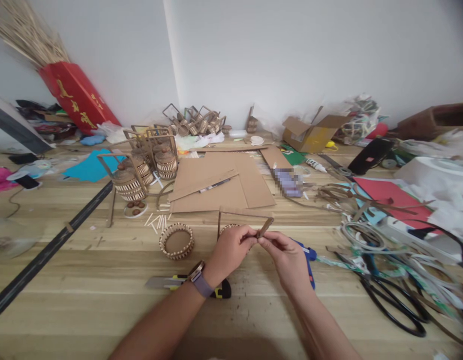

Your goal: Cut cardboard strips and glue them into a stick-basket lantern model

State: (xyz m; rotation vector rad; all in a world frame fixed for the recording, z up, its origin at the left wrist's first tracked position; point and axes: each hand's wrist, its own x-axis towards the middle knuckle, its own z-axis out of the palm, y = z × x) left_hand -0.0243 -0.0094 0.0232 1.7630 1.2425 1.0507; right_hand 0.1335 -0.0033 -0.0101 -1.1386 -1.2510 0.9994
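The brown handle frame (266, 227) rose away from the fingers, its long bar running left to right — left hand (231, 252) and right hand (291, 265), equally near, both pinched its right leg's low end above the counter (100, 300).

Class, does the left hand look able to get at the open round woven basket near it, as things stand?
Probably yes: nothing seems to stand between the left hand and the basket. That hand's fingertips are busy at the brown handle, though, so it would likely have to let go first.
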